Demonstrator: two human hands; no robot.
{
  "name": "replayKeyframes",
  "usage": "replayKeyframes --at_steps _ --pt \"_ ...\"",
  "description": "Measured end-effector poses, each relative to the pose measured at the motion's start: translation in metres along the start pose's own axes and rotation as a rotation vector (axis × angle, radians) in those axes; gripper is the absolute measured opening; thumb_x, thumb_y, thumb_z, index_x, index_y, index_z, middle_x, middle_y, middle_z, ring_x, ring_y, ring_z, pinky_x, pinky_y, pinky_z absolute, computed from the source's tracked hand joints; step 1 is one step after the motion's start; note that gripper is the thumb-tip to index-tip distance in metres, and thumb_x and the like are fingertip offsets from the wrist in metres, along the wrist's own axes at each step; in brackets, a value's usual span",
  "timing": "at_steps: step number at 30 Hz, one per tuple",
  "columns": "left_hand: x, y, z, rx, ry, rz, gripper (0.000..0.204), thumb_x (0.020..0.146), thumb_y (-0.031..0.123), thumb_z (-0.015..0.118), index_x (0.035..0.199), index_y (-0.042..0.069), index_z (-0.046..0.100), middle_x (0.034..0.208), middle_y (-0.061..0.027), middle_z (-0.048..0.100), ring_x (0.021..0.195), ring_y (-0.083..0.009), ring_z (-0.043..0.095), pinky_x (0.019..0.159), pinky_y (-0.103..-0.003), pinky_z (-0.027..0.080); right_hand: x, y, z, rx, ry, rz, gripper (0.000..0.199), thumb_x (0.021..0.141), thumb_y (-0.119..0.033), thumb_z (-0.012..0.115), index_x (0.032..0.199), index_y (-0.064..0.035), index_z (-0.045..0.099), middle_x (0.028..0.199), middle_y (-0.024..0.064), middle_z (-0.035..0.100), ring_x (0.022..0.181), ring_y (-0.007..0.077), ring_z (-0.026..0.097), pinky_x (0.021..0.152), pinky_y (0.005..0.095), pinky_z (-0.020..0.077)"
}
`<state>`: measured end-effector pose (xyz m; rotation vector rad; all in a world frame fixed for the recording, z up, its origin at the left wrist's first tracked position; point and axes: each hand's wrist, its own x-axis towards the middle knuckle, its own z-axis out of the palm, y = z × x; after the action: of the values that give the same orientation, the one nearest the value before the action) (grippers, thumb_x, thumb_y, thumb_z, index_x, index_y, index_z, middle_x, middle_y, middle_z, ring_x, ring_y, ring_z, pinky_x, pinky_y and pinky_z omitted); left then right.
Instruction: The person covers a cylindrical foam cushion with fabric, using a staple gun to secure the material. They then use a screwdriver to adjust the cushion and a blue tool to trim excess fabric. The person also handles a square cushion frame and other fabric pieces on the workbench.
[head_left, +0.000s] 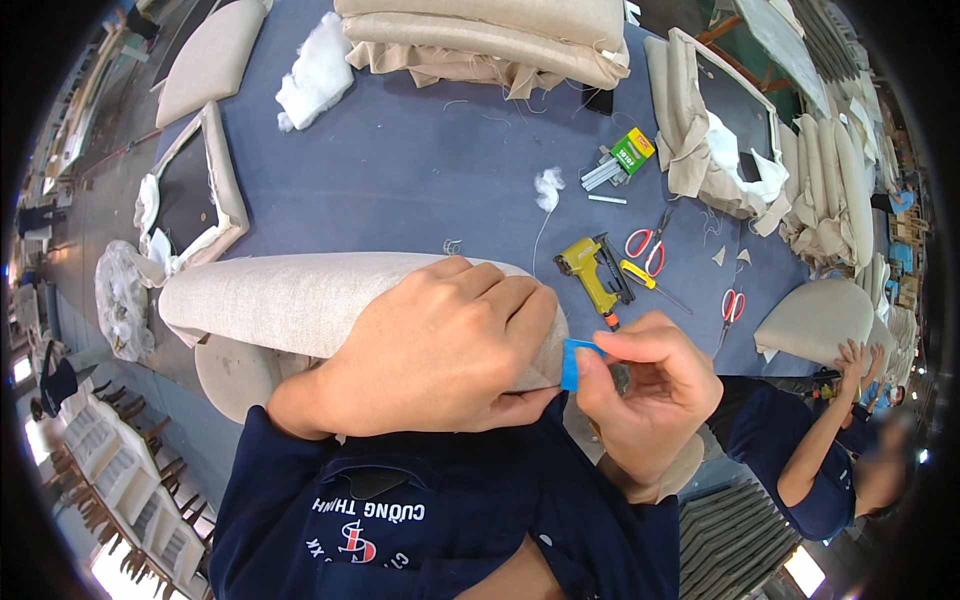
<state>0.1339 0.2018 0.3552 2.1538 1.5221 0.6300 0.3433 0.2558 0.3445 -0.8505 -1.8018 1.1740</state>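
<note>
Cushion (pixel 270 295), beige and fat, is right in front of the person's chest, at the near side of the big blue table (pixel 390 190). I see the left hand (pixel 445 350) lying over it, fingers bent down over the top, holding it with no gap. The right hand (pixel 650 390) is at the cushion's right end. Its thumb and finger are pinched tight on a small blue strip (pixel 570 368), which sits right by the cloth.

Just past that hand is a yellow-green staple gun (pixel 592 280). Next to it lie a yellow screwdriver (pixel 637 274) and red-handled scissors (pixel 655 250). Further back, silver staples (pixel 602 174) lie by a little green box (pixel 632 150). A big pile of beige cushions (pixel 490 40) is at the far side, with white fluff (pixel 320 75) to its left. Over on the right, a co-worker has both hands up near a round beige seat (pixel 820 320).
</note>
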Motion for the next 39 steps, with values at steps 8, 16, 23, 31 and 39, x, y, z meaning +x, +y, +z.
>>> replayKeyframes --at_steps 8,16,23,31,39 --pt "-0.0026 0.0005 0.0001 0.004 0.004 -0.011 0.062 0.063 0.034 0.088 0.108 -0.003 0.068 0.103 -0.0174 0.073 0.091 -0.0349 0.073 0.081 -0.043 0.059 -0.0023 -0.0017 0.0038 0.027 0.019 0.018 0.024 0.072 0.016 0.082 0.091 0.0068 0.072 0.074 0.0081 0.066 0.065 0.0117 0.060 0.058 0.0243 0.0443" --pt "-0.0043 0.0019 0.0002 0.001 -0.006 -0.015 0.063 0.063 0.034 0.088 0.109 -0.003 0.068 0.104 -0.0172 0.073 0.092 -0.0346 0.073 0.083 -0.043 0.060 -0.0062 -0.0042 0.0050 0.052 0.032 0.050 0.025 0.074 0.017 0.082 0.095 0.0073 0.072 0.078 0.0076 0.066 0.068 0.0105 0.061 0.060 0.0235 0.0468" --pt "-0.0060 0.0011 0.0003 0.010 0.000 -0.022 0.067 0.063 0.038 0.090 0.112 -0.003 0.068 0.105 -0.0169 0.073 0.093 -0.0348 0.073 0.084 -0.044 0.060 -0.0086 -0.0013 0.0061 0.042 0.043 0.024 0.026 0.074 0.017 0.082 0.096 0.0073 0.072 0.078 0.0074 0.065 0.068 0.0104 0.061 0.061 0.0230 0.0467" --pt "-0.0070 0.0027 0.0020 0.010 0.021 -0.015 0.067 0.063 0.039 0.089 0.112 -0.002 0.069 0.106 -0.0157 0.074 0.093 -0.0339 0.073 0.083 -0.043 0.060 -0.0092 -0.0029 0.0049 0.001 0.023 -0.019 0.027 0.073 0.016 0.083 0.096 0.0067 0.072 0.078 0.0085 0.067 0.067 0.0109 0.061 0.060 0.0233 0.0466" --pt "-0.0082 0.0038 0.0004 0.007 0.045 -0.037 0.063 0.066 0.038 0.089 0.111 -0.001 0.069 0.106 -0.0155 0.074 0.092 -0.0345 0.073 0.081 -0.043 0.060 -0.0070 -0.0004 -0.0028 0.191 0.002 0.107 0.021 0.084 0.014 0.076 0.101 0.0060 0.067 0.090 0.0125 0.067 0.073 0.0156 0.067 0.064 0.0247 0.0517"
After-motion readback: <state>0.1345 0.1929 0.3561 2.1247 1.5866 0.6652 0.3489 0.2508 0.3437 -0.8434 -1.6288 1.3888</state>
